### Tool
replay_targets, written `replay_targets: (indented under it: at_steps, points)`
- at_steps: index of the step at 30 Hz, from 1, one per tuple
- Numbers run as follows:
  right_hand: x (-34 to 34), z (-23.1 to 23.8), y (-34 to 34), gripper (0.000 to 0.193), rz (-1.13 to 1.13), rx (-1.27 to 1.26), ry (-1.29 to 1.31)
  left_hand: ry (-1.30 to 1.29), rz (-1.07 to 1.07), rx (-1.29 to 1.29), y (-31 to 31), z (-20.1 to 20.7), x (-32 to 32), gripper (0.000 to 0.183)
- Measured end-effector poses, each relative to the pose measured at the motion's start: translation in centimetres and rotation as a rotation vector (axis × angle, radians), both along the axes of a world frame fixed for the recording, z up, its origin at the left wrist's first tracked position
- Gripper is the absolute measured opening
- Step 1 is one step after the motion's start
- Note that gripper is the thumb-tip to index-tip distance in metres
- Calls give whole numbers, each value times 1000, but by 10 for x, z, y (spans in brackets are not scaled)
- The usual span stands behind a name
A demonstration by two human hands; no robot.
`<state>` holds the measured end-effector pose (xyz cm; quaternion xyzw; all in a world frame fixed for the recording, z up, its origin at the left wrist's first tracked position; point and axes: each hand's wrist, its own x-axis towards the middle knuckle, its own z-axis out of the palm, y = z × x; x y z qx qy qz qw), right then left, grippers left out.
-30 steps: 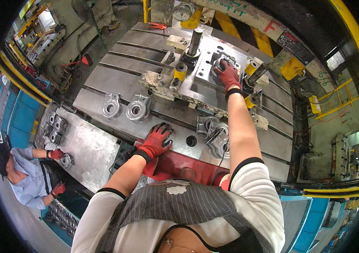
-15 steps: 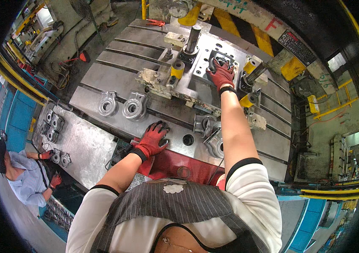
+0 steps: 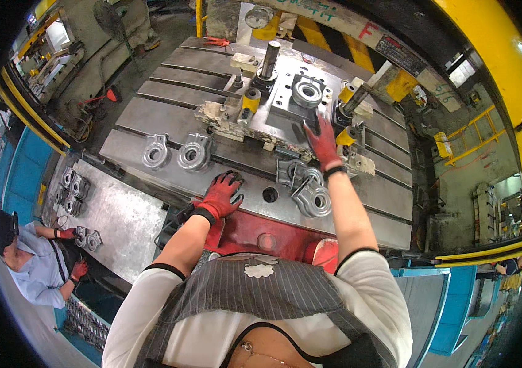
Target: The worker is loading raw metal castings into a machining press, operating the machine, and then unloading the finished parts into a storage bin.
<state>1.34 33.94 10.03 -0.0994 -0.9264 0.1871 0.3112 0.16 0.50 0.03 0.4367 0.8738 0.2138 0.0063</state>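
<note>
A ring-shaped metal part [image 3: 307,91] sits on the steel die plate [image 3: 285,116], between two upright posts. My right hand [image 3: 322,140], in a red and black glove, is just below the plate's near edge, fingers spread and holding nothing. Close to its wrist, several similar metal castings [image 3: 311,195] lie piled on the press bed [image 3: 236,175]. My left hand [image 3: 221,195], gloved alike, rests on the bed's front edge with its fingers apart. Beyond it two more ring-shaped castings, one at the left [image 3: 156,151] and one nearer the middle [image 3: 195,152], lie apart on the bed.
Yellow-collared guide posts [image 3: 250,101] flank the die plate. Red-handled pliers [image 3: 216,42] lie at the bed's far corner. A side table [image 3: 127,214] at left carries more castings, where a co-worker [image 3: 37,260] handles some. A yellow press frame [image 3: 500,49] rises at right.
My right hand has let go of the ring-shaped part on the die plate and drawn back toward me. The part stays there, uncovered. My left hand has hardly moved.
</note>
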Motion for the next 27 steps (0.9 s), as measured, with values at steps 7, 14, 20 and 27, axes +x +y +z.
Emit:
replay_targets:
  at_steps: [7, 14, 20, 27]
  points:
    - [237, -86, -1, 30, -330, -201, 78, -44, 68, 395, -27, -9, 5, 50]
    - [414, -198, -20, 45, -654, -1473, 99, -1220, 756, 715, -179, -81, 10, 36]
    - [433, -254, -25, 46, -48, -1770, -103, -1465, 479, 549, -192, -152, 35, 42]
    - [426, -246, -29, 43, -426, -1772, -186, -961, 208, -157, -209, -216, 7, 87]
